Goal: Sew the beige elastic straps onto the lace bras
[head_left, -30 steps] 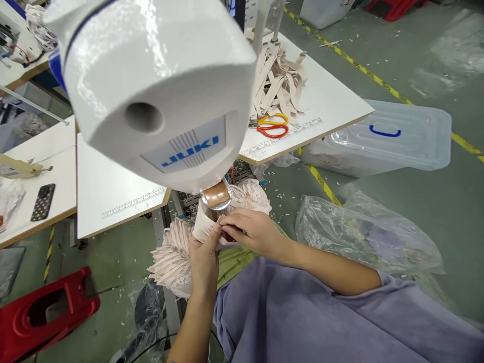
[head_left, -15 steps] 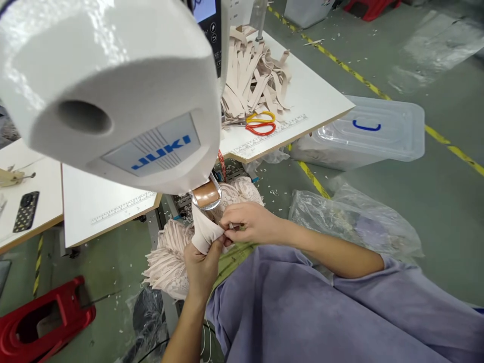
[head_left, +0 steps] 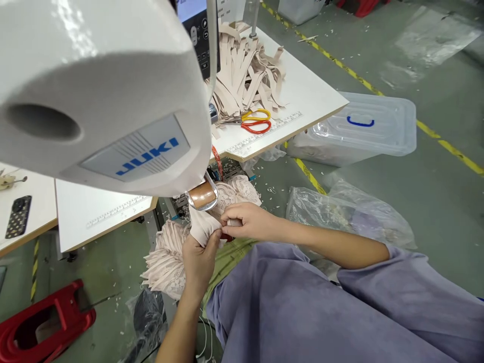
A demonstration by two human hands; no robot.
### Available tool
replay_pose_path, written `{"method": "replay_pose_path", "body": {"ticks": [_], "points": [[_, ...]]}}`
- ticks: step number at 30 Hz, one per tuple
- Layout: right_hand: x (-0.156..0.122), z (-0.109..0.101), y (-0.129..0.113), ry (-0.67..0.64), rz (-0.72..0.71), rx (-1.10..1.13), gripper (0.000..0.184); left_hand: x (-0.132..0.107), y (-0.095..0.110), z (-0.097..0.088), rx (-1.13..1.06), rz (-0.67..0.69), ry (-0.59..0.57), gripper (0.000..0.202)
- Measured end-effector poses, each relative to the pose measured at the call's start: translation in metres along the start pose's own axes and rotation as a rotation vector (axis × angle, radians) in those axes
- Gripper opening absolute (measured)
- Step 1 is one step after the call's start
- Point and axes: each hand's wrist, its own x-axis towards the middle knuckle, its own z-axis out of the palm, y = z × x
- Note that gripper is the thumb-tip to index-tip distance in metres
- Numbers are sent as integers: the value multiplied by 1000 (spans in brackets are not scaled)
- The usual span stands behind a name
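Observation:
Just below the needle area of a white JUKI sewing machine (head_left: 124,111), a pale beige fabric piece (head_left: 202,225) is stretched and creased. My left hand (head_left: 200,254) is closed on its lower edge, thumb on top. My right hand (head_left: 249,221) pinches the same fabric at its right side, fingertips close to my left thumb. A brown guard in a metal frame (head_left: 203,195) sits just above the fabric. Gathered lace pieces (head_left: 164,259) hang to the left of my left hand, and more lace (head_left: 242,189) lies behind my right hand. The needle is hidden.
On the white table (head_left: 317,98) lie beige fabric strips (head_left: 245,70) and yellow-and-red-handled scissors (head_left: 256,121). A phone (head_left: 18,217) lies at the left. A lidded plastic box (head_left: 381,123), a plastic bag (head_left: 351,214) and a red stool (head_left: 49,320) are on the floor.
My view has shifted slightly, with the machine head now further left. Both hands keep their hold on the fabric, which looks more bunched between them.

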Motion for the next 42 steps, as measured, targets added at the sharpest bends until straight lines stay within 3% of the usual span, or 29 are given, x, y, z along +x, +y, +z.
{"method": "replay_pose_path", "body": {"ticks": [6, 13, 19, 26, 35, 38, 42], "points": [[0, -19, -5, 9, 161, 79, 17, 11, 7, -10, 35, 3, -140, 23], [-4, -19, -15, 7, 72, -97, 15, 9, 23, -4, 82, 77, -209, 23], [-5, -23, -18, -39, 69, -106, 16, 8, 29, 0, 134, 67, -223, 22], [7, -33, -6, -119, 132, -4, 19, 14, 30, 0, 106, 60, -184, 23], [6, -28, -4, -168, 358, 420, 21, 25, 12, 7, -131, -93, -80, 29], [5, -28, -9, -119, 335, 358, 25, 23, 18, 15, -215, -99, -35, 27], [6, -30, -18, 7, 196, 118, 22, 14, 34, 23, -284, -131, 50, 25]]}}
